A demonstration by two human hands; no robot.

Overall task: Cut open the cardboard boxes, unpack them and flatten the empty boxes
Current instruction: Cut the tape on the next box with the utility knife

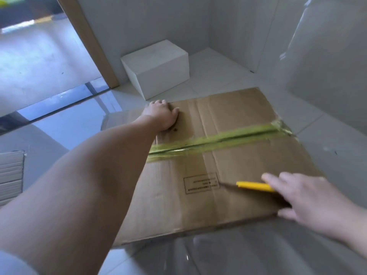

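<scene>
Your brown corrugated cardboard box (228,155) lies flat on the glossy pale tiled floor (228,72), creased lengthwise, with a strip of yellow-green tape (218,138) running across its middle and wrinkled at the box's right edge. A small printed label (201,183) sits on the near half; its text is too small to read. Your left hand (161,115) presses on the box's far left part, fingers curled over the far edge and mostly hidden. Your right hand (303,197), blurred, holds a yellow utility knife (252,186) over the near right corner, blade pointing at the label. Beyond the box's far edge stands a plain white rectangular box (158,70) against the wall by a wooden door frame (89,40).
</scene>
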